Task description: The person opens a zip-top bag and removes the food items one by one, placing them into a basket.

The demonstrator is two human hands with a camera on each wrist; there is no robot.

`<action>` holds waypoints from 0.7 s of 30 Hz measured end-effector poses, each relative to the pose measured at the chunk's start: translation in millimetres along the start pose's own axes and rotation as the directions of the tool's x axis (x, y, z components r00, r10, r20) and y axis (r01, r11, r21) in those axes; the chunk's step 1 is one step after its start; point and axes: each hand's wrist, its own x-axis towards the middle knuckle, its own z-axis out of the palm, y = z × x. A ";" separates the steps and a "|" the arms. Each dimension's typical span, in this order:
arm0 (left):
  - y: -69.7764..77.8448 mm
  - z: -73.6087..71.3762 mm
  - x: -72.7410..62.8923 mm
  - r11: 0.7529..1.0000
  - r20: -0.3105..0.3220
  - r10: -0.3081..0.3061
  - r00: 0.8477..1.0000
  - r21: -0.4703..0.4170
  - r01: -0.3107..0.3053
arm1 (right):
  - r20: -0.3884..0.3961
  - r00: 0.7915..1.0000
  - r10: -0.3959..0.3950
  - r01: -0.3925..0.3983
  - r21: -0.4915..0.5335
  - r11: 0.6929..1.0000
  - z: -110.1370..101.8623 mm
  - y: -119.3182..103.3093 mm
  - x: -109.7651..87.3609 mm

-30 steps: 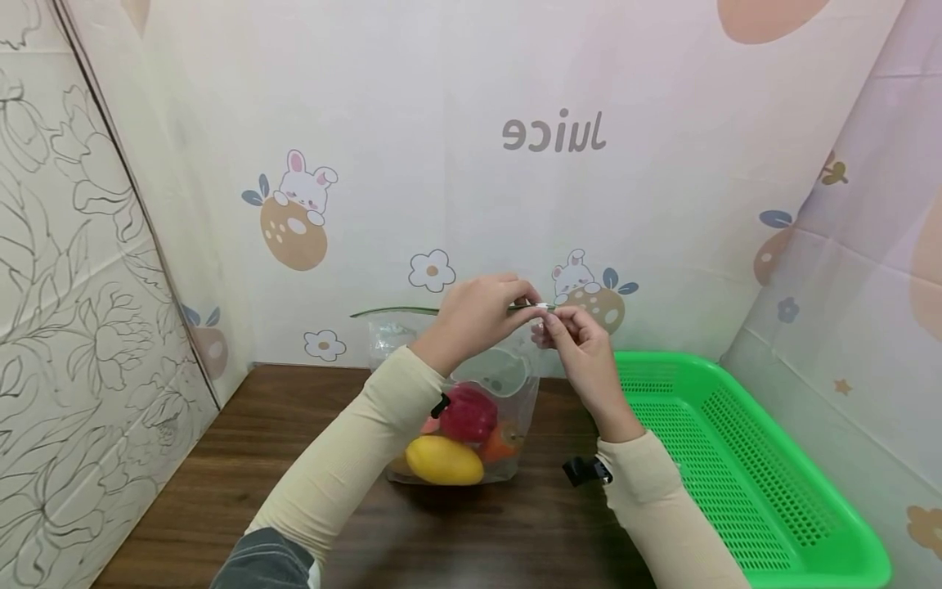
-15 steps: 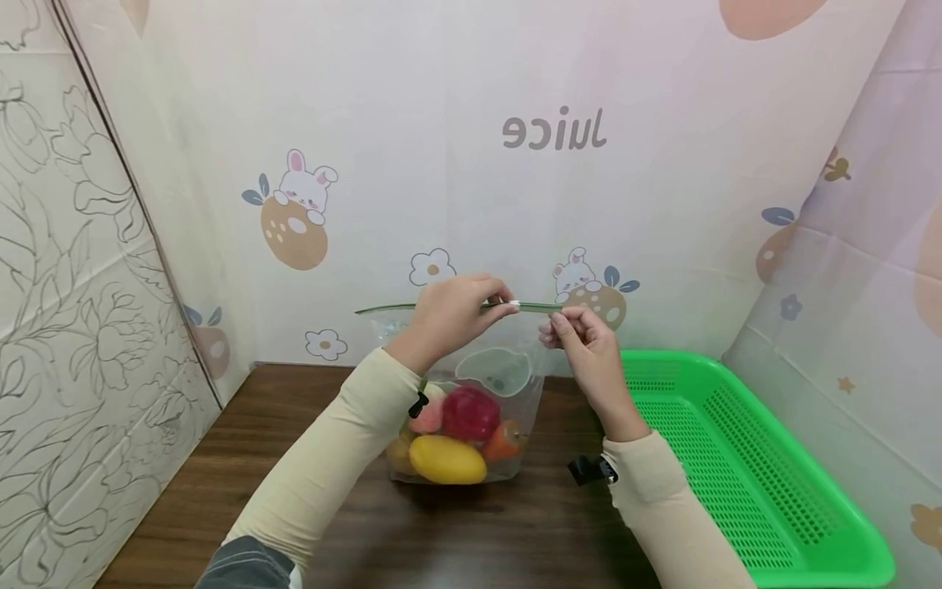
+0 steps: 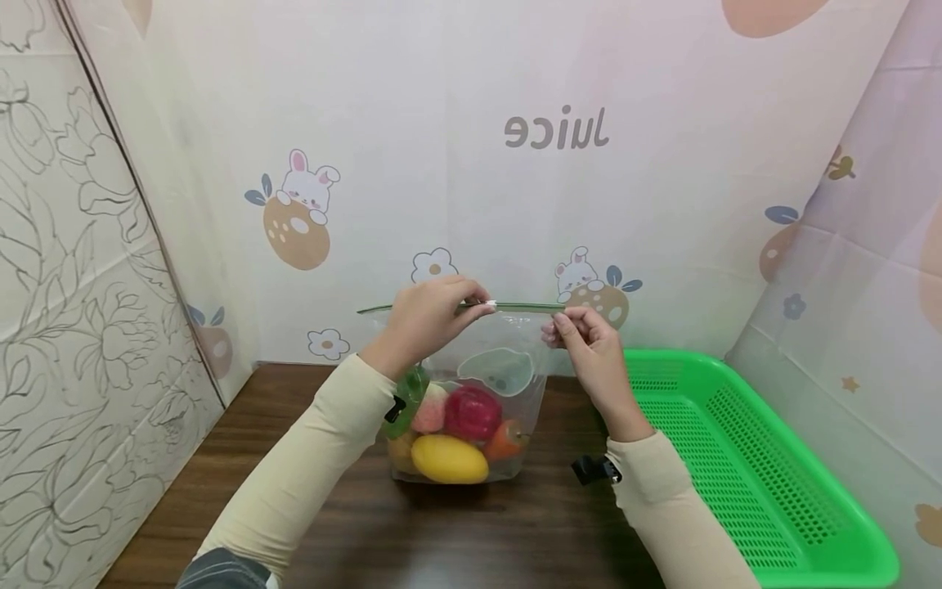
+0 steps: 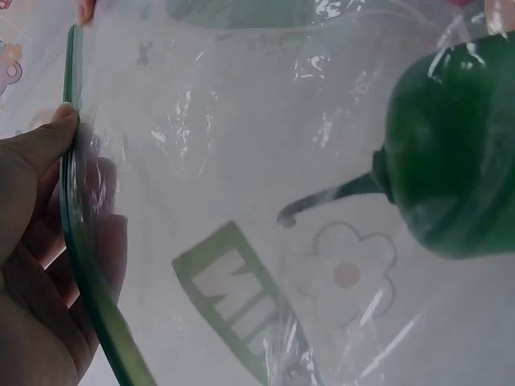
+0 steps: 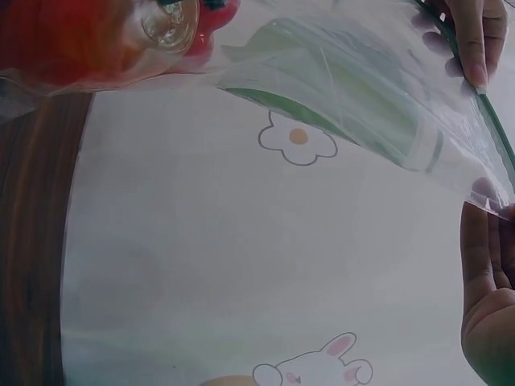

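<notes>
Zip bag (image 3: 515,331), clear, upright on the brown wood table (image 3: 434,532), center of the head view, in front of the printed backdrop (image 3: 471,180) with mirrored "Juice" lettering. From the left: side panel (image 3: 81,311) with line-drawn flowers, then the left forearm in a cream sleeve (image 3: 316,458), black strap at the wrist. Left hand (image 3: 434,315) is over the upper left of the bag, thumb and fingers closed in a pinch on the green zip strip (image 3: 530,307), white slider (image 3: 491,303) right at the fingertips. Left wrist view agrees: thumb one side of the strip, fingers the other. Strip sticks out past the hand on the left. Contents, left to right: green pepper (image 3: 408,401), partly behind the wrist; tan round item (image 3: 401,451) low in the corner; pinkish peach (image 3: 430,409); yellow mango (image 3: 450,460) at the bottom front; red pepper (image 3: 473,411) behind and above it; orange item (image 3: 508,439), type unclear. Pale green print (image 3: 496,370) above the red one. Right hand (image 3: 589,343) pinches the bag's top right corner, thumb against curled fingers, at the strip's end. Far right: green basket (image 3: 780,458), on the table, near the bag but apart, partly behind the right forearm.
</notes>
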 end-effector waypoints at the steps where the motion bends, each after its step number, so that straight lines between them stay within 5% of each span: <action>1: -0.7 -0.7 -1.0 1.000 -0.005 0.003 1.000 -0.001 -0.003 | -0.001 1.000 0.000 0.000 -0.004 1.000 -0.2 0.0 0.0; 18: -11.5 -5.5 -11.5 0.998 -0.038 -0.014 0.999 -0.066 0.011 | 0.025 0.999 0.025 -0.024 -0.033 0.999 -4.1 -5.1 0.6; 21: -12.4 -4.8 -13.6 0.997 -0.049 -0.021 0.999 -0.077 0.017 | 0.032 0.999 0.010 -0.007 -0.106 0.994 -3.4 -9.0 2.0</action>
